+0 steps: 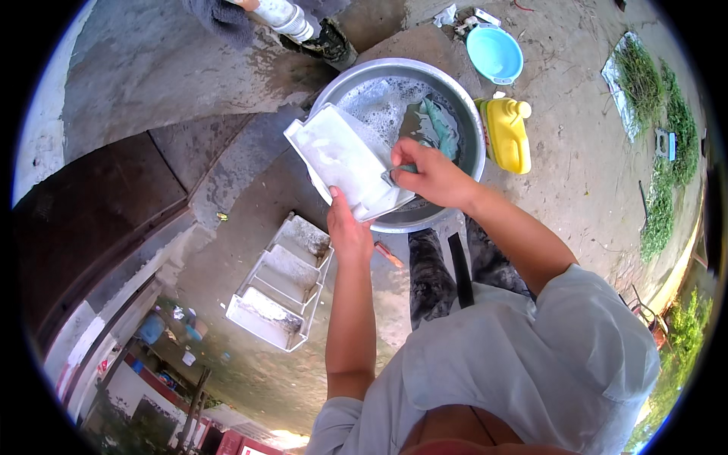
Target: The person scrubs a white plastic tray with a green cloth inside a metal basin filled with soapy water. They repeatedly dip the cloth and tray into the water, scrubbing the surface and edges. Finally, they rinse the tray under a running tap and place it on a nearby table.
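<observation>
My left hand [350,230] grips a white plastic bin [341,151] by its near lower edge, thumb on top. The bin is tilted over a round metal basin [480,142] of sudsy water [392,99]. Pinched in my right hand [435,173] is a small grey-green cloth or scrubber [405,169], held at the bin's right-hand edge. Its exact kind is hard to make out between the fingers. A wet teal cloth [441,128] lies in the water at the basin's right side.
A dirty white three-compartment rack [278,284] lies left of my feet. An orange-handled tool [388,255] is on the ground beside the basin. Right of it stand a yellow jug [508,136] and a blue plastic basin [495,54]. A pipe [287,20] rises behind.
</observation>
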{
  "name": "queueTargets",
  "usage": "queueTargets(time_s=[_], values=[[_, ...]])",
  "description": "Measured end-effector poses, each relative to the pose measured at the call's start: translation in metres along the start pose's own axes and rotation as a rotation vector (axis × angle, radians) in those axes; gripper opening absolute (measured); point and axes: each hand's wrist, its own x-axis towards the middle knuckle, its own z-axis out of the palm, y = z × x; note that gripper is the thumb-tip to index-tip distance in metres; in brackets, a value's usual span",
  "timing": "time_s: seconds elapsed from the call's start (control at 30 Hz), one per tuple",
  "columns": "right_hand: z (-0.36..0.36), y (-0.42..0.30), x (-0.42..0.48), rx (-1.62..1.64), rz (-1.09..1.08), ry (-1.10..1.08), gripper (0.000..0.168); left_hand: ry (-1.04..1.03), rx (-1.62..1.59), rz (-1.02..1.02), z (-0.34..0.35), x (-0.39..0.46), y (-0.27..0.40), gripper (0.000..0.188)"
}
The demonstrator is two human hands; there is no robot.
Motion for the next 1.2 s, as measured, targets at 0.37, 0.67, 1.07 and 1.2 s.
queueTargets(time_s=[0.37, 0.67, 1.07, 1.2], values=[[-0.002, -0.01, 0.001, -0.238, -0.001, 0.118, 0.018, 0.003, 0.033, 0.003, 0.002, 0.0, -0.005, 0.062], [0.003, -0.011, -0.007, -0.257, 0.183, 0.354, 0.014, 0.075, 0.012, 0.009, 0.021, 0.004, -0.015, 0.064], [-0.007, 0.001, -0.008, -0.199, 0.066, 0.147, 0.018, 0.064, -0.015, 0.011, 0.011, 0.004, -0.012, 0.061], [-0.022, -0.005, 0.0, -0.295, 0.1, 0.001, 0.022, 0.039, -0.016, 0.025, 0.011, 0.003, -0.014, 0.062]])
